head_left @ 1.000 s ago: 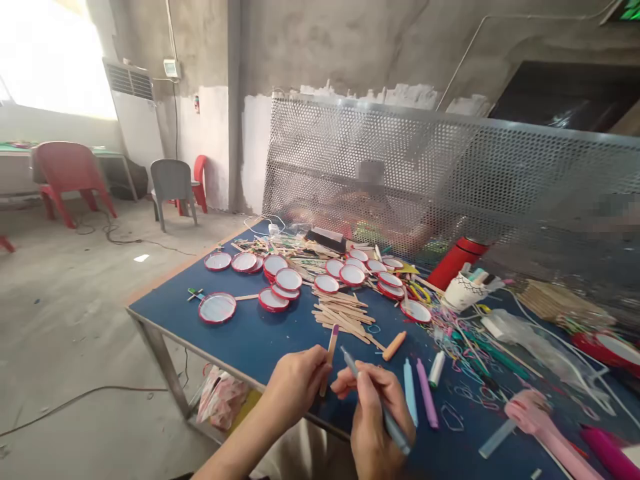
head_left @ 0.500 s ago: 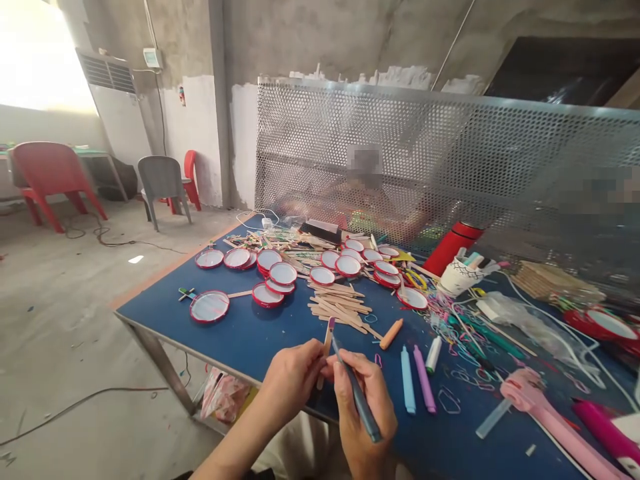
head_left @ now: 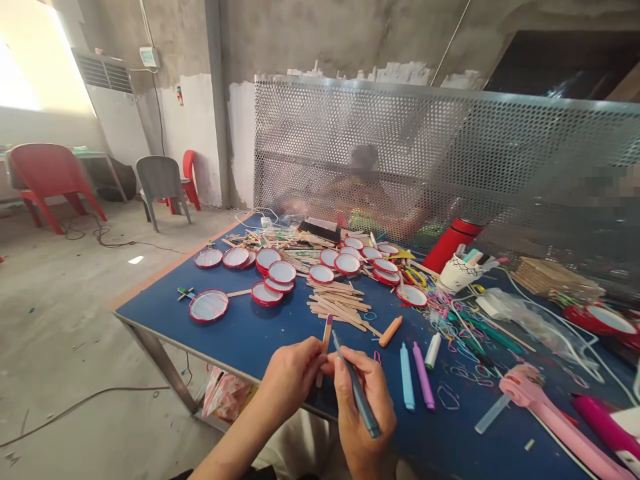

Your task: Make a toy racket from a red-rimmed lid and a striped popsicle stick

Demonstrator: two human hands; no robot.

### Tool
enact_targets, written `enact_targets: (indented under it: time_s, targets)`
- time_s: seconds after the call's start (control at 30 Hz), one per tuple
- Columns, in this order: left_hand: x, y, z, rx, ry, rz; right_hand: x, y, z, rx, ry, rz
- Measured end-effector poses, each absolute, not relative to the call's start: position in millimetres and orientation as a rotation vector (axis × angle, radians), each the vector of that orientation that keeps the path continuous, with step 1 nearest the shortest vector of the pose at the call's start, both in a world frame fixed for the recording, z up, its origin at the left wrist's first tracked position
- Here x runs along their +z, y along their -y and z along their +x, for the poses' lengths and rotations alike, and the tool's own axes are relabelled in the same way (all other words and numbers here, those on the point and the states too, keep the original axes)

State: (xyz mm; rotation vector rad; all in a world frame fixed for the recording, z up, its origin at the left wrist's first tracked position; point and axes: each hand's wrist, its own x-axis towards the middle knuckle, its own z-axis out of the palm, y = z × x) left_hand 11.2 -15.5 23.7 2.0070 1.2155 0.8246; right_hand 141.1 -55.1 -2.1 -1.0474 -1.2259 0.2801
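Observation:
Near the table's front edge, my left hand (head_left: pixel 296 371) pinches a wooden craft stick (head_left: pixel 327 337) that stands up from the fingers with a purple-coloured tip. A dark blue-grey marker pen (head_left: pixel 357 387) is gripped in my right hand (head_left: pixel 367 400). Its tip lies close beside the upper part of the stick; whether the two touch I cannot tell. Just beyond my hands is a pile of plain craft sticks (head_left: pixel 340 303). To the right lie an orange marker (head_left: pixel 391 331), a light blue marker (head_left: pixel 407 377), a purple marker (head_left: pixel 424 375) and a white marker with a green end (head_left: pixel 433 352).
Several red-rimmed white discs (head_left: pixel 209 305) spread over the blue table (head_left: pixel 250 340). On the right are a cup of pens (head_left: pixel 459 273), a red bottle (head_left: pixel 455 245), tangled rubber bands (head_left: pixel 443 310) and a pink glue gun (head_left: pixel 555 413). A perforated metal panel (head_left: pixel 310 147) stands behind.
The marker's tip has shifted slightly away from the purple end of the stick. Both hands keep their grips, and the view has moved only a little.

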Motion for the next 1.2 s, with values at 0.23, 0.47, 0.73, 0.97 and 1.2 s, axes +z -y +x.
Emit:
enact_targets:
  time_s: [0.23,0.47,0.73,0.97,1.2]
  targets:
    - [21.9,16.0,10.7,0.811,-1.207,2.014,0.5,54.1,140.5,0.281,1.261,-0.995]
    - [23.7,16.3,11.5,0.828,-1.218,2.018,-5.3,55.1,141.0,0.268,1.217,-1.083]
    - [20.8,15.1,11.4,0.864,-1.227,2.042,-2.7,53.8,139.8,0.282,1.224,-1.033]
    - [24.3,15.9,12.0,0.884,-1.226,2.03,-7.4,54.1,139.1,0.338,1.134,-1.081]
    - [26.6,15.9,12.4,0.829,-1.215,1.999,-9.6,52.7,137.9,0.336,1.184,-1.055]
